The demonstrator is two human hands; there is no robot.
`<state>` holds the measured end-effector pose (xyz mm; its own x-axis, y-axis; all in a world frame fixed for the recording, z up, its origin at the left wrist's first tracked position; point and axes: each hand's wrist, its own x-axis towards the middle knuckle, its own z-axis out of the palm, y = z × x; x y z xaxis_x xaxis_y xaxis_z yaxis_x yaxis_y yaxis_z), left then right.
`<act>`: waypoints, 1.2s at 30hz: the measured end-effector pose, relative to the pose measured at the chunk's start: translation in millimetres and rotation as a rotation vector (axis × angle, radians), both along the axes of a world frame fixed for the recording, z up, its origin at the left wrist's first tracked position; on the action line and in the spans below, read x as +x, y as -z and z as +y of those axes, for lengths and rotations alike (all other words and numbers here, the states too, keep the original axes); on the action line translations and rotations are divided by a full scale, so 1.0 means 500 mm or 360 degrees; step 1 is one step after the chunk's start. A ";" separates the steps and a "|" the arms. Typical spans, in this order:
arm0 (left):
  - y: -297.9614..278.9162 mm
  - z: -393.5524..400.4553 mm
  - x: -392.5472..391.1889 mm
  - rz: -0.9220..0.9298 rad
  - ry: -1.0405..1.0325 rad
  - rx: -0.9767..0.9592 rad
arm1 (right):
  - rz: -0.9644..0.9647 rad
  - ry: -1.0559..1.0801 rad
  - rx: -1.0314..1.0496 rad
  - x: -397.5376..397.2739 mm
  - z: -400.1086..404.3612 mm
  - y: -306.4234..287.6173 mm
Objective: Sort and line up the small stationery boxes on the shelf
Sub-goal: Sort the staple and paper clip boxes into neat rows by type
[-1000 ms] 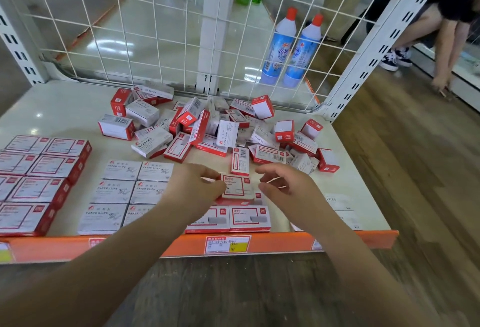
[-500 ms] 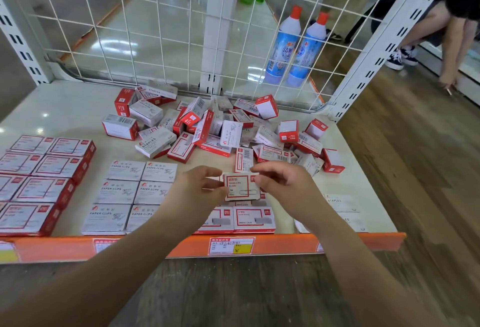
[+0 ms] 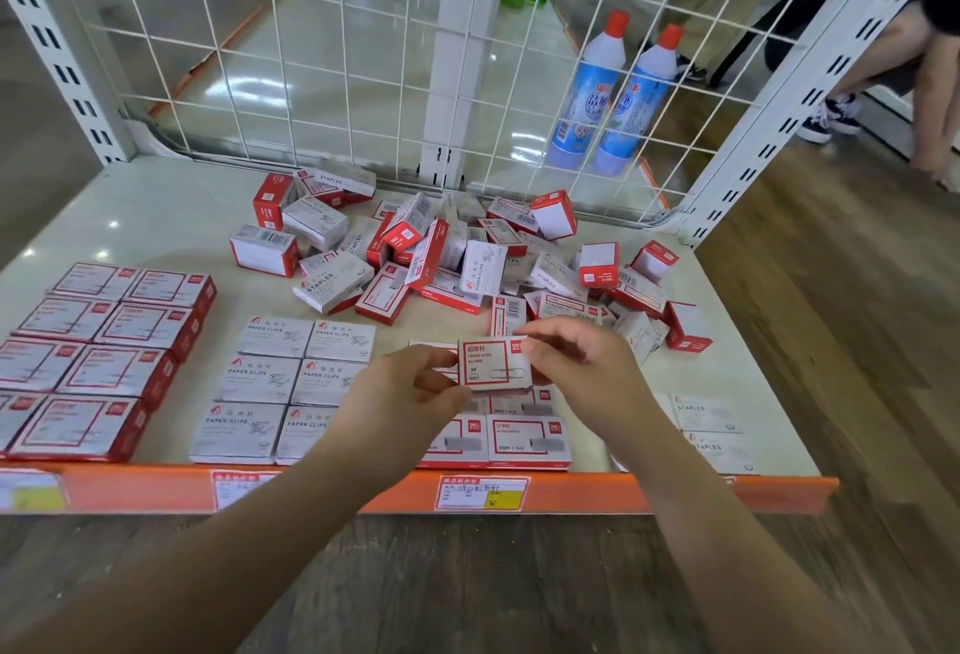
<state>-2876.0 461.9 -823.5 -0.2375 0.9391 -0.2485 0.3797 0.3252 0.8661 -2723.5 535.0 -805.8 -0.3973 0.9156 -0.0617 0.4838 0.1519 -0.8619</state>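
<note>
**Watch where that clip box lands**

Cream shelf board [image 3: 156, 217] with the orange front lip is half sorted: neat rows up front, loose heap of red-and-white boxes [image 3: 467, 258] at the back. You've got a small red-bordered white paper-clip box [image 3: 493, 362] lifted over the front row, left hand [image 3: 410, 393] and right hand [image 3: 576, 357] each pinching an edge. Below it sit red-framed staple boxes [image 3: 524, 438]; the labels look alike, so it could easily end up in the wrong row, or nudge them crooked.

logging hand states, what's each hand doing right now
Left hand: pinches the small red-and-white paper clip box.
Right hand: pinches the same box.
</note>
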 end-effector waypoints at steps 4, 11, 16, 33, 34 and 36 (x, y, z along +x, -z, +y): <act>0.002 -0.006 -0.010 0.0065 0.0018 0.0034 | 0.0048 0.0023 -0.0060 -0.011 -0.001 0.000; -0.011 -0.021 -0.055 0.0547 -0.0022 0.0146 | 0.0154 0.0099 -0.0154 -0.048 0.002 -0.002; -0.006 -0.034 -0.128 0.0803 -0.0045 0.0155 | 0.0193 0.0144 -0.0138 -0.106 0.000 -0.002; 0.021 -0.067 -0.379 0.1335 -0.0184 -0.0202 | 0.0112 0.0005 -0.0035 -0.381 0.018 0.025; 0.025 -0.067 -0.388 0.1326 -0.0182 -0.0199 | 0.0097 0.0009 -0.0040 -0.394 0.019 0.029; 0.034 -0.068 -0.406 0.1299 -0.0184 -0.0181 | 0.0104 0.0004 -0.0034 -0.418 0.020 0.032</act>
<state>-3079.0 427.8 -840.3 -0.4775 0.8773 -0.0484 0.8330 0.4695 0.2927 -2932.6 545.2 -821.5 -0.3988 0.9154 -0.0553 0.4266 0.1319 -0.8948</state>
